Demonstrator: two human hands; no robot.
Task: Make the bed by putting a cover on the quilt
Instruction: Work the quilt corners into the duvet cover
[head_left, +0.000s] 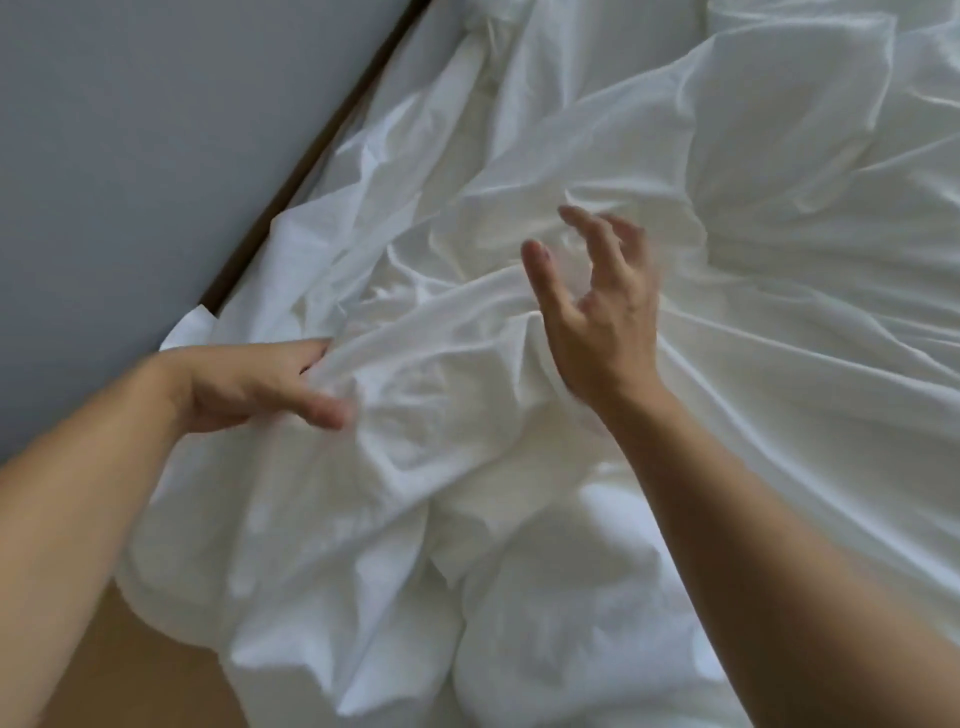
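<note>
A grey wall (130, 182) runs down the left of your view, with a dark strip (311, 156) at its foot, and a patch of brown floor (104, 686) shows at the lower left. Everything else is the bed, heaped with white cloth.

The cover (753, 389) lies crumpled over the bed, spreading from the near corner away to your upper right. Just in front of you it bulges over soft, padded lumps (545, 613). That is probably the quilt, but I cannot tell whether it is inside the cover or only under it.

Your left hand (244, 384) grasps a bunch of the cover near the wall-side edge, with the fingers buried in the fold and the thumb lying on top. Your right hand (597, 332) is released and holds nothing. It hovers above the cloth with the fingers spread and a little bent, the palm turned toward the left hand.

One relation decides the next move. A raised ridge of cloth starts at your left grip and runs rightward and slightly away from you, passing under your right hand. So the right hand is the nearer one to the free part of that ridge, which lies below it and a little to its left. If you mean to take a second hold, I'd bring the right hand down onto the ridge, well apart from the left.
</note>
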